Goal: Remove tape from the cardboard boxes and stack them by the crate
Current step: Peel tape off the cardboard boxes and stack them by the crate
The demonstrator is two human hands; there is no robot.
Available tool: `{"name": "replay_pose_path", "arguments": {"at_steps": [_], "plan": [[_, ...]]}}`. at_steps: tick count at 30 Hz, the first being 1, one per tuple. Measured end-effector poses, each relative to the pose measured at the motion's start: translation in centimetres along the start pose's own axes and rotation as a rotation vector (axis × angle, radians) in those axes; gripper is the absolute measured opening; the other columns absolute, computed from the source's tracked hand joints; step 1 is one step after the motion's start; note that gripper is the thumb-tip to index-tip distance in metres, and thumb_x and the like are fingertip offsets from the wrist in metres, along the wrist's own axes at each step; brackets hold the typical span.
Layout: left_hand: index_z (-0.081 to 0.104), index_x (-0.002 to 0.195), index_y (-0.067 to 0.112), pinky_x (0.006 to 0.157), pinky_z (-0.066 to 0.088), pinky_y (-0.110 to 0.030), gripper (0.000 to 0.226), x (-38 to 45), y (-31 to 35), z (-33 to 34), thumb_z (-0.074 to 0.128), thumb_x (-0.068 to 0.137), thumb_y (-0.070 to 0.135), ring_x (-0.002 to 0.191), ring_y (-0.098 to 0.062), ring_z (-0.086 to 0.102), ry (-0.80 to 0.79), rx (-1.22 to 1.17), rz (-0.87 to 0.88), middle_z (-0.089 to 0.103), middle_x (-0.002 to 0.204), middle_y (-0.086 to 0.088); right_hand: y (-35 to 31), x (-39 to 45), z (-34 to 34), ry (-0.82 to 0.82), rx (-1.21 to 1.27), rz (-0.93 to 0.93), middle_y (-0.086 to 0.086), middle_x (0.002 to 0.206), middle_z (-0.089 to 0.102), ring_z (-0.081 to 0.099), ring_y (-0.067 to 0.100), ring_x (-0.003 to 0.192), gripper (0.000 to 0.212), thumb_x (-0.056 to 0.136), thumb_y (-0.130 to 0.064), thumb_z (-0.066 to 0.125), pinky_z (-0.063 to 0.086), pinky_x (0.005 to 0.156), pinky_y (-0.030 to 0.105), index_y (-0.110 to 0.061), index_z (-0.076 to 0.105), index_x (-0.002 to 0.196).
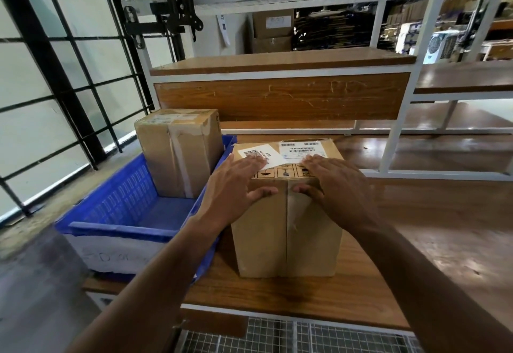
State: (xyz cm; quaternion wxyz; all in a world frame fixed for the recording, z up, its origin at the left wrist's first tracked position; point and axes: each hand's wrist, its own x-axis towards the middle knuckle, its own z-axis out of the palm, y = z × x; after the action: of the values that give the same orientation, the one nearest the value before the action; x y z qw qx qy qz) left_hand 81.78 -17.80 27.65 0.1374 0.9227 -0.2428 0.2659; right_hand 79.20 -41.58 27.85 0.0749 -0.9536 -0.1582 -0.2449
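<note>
A taped cardboard box (pixel 261 238) with white shipping labels on top stands on the wooden table, right beside the blue crate (pixel 122 202). My left hand (pixel 236 183) lies on the box's top near edge, fingers spread over a label, thumb down on the front face. My right hand (pixel 333 183) rests the same way on the right half, its thumb at the clear tape seam (pixel 288 222) running down the front. A second taped cardboard box (pixel 177 149) stands upright inside the crate at its far end.
The wooden table (pixel 388 255) stretches right of the box. A raised wooden shelf (pixel 283 97) in a white metal frame stands just behind. A black-framed window wall is on the left, with a black monitor mount (pixel 180 5) above. A wire mesh shelf (pixel 291 336) sits below the table.
</note>
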Motion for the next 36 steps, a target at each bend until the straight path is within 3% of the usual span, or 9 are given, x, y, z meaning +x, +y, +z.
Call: {"name": "replay_pose_path", "arguments": {"at_steps": [5, 8, 11, 15, 18, 21, 25, 30, 36], "plan": [[0.052, 0.146, 0.020, 0.117, 0.015, -0.034, 0.081, -0.2, -0.2, 0.1, 0.041, 0.087, 0.075, 0.141, -0.016, 0.044, -0.016, 0.011, 0.004, 0.051, 0.150, 0.001, -0.1, -0.2, 0.2, 0.029, 0.000, -0.013, 0.007, 0.140, 0.057, 0.055, 0.024, 0.128, 0.088, 0.088, -0.077, 0.017, 0.042, 0.105, 0.044, -0.016, 0.055, 0.138], [0.062, 0.136, 0.025, 0.113, 0.034, -0.032, 0.070, -0.3, 0.3, -0.3, 0.032, 0.094, 0.072, 0.129, -0.010, 0.052, 0.022, -0.060, -0.048, 0.061, 0.140, 0.004, -0.1, -0.3, 0.3, 0.083, -0.005, -0.028, 0.007, 0.134, 0.062, 0.059, 0.025, 0.123, 0.082, 0.090, -0.075, 0.023, 0.045, 0.101, 0.044, -0.015, 0.061, 0.132], [0.074, 0.115, 0.030, 0.084, 0.051, -0.029, 0.070, 0.3, 0.2, -1.3, 0.022, 0.097, 0.073, 0.098, -0.003, 0.062, 0.037, -0.347, -0.237, 0.072, 0.114, 0.009, 0.0, -0.3, 0.3, 0.103, 0.002, -0.028, 0.003, 0.137, 0.060, 0.054, 0.019, 0.128, 0.074, 0.089, -0.071, 0.034, 0.038, 0.107, 0.038, -0.018, 0.058, 0.135], [0.070, 0.115, 0.023, 0.092, 0.056, -0.042, 0.051, 2.7, -2.6, -2.1, 0.044, 0.098, 0.063, 0.097, -0.008, 0.067, 0.204, -0.726, -0.448, 0.072, 0.106, 0.007, -0.6, -1.6, 1.3, 0.250, 0.047, -0.039, 0.007, 0.143, 0.051, 0.040, 0.023, 0.137, 0.067, 0.090, -0.061, 0.052, 0.025, 0.115, 0.041, -0.015, 0.051, 0.139], [0.060, 0.130, 0.022, 0.097, 0.053, -0.036, 0.041, 4.5, -4.7, -1.5, 0.055, 0.100, 0.048, 0.108, -0.008, 0.063, 0.175, -0.849, -0.560, 0.065, 0.123, 0.004, -2.7, -4.6, 3.7, 0.478, 0.161, 0.044, 0.008, 0.135, 0.048, 0.045, 0.028, 0.126, 0.056, 0.089, -0.049, 0.066, 0.041, 0.104, 0.048, -0.016, 0.049, 0.130], [0.055, 0.137, 0.012, 0.094, 0.055, -0.043, 0.068, 5.5, -6.2, 0.0, 0.060, 0.092, 0.063, 0.107, -0.024, 0.068, -0.005, -0.989, -0.698, 0.069, 0.121, -0.011, -5.3, -7.1, 5.6, 0.434, 0.442, 0.252, -0.002, 0.128, 0.043, 0.048, 0.019, 0.115, 0.044, 0.092, -0.054, 0.055, 0.055, 0.085, 0.044, -0.023, 0.048, 0.122], [0.066, 0.115, 0.008, 0.067, 0.057, -0.029, 0.052, 5.0, -4.6, 0.4, 0.045, 0.102, 0.054, 0.080, -0.021, 0.074, -0.246, -1.147, -0.753, 0.077, 0.090, -0.009, -6.9, -8.0, 6.7, 0.354, 0.566, 0.417, -0.010, 0.138, 0.028, 0.035, 0.012, 0.128, 0.060, 0.085, -0.060, 0.054, 0.051, 0.096, 0.043, -0.033, 0.036, 0.136], [0.067, 0.110, 0.009, 0.079, 0.051, -0.036, 0.071, 4.7, -5.2, 1.5, 0.035, 0.096, 0.071, 0.083, -0.026, 0.068, -0.123, -1.183, -0.786, 0.074, 0.085, -0.008, -7.3, -7.8, 5.8, 0.319, 0.601, 0.418, -0.010, 0.146, 0.020, 0.020, -0.003, 0.124, 0.082, 0.080, -0.065, 0.060, 0.040, 0.097, 0.029, -0.031, 0.028, 0.148], [0.051, 0.063, 0.021, 0.072, 0.038, -0.037, 0.071, 2.1, -4.4, 1.4, 0.036, 0.082, 0.088, 0.070, -0.020, 0.051, -0.041, -1.270, -0.755, 0.056, 0.066, -0.003, -5.3, -7.2, 5.8, 0.205, 0.987, 0.423, -0.021, 0.163, -0.002, 0.008, 0.008, 0.150, 0.109, 0.068, -0.092, 0.047, 0.023, 0.117, 0.053, -0.048, -0.003, 0.154]]}}
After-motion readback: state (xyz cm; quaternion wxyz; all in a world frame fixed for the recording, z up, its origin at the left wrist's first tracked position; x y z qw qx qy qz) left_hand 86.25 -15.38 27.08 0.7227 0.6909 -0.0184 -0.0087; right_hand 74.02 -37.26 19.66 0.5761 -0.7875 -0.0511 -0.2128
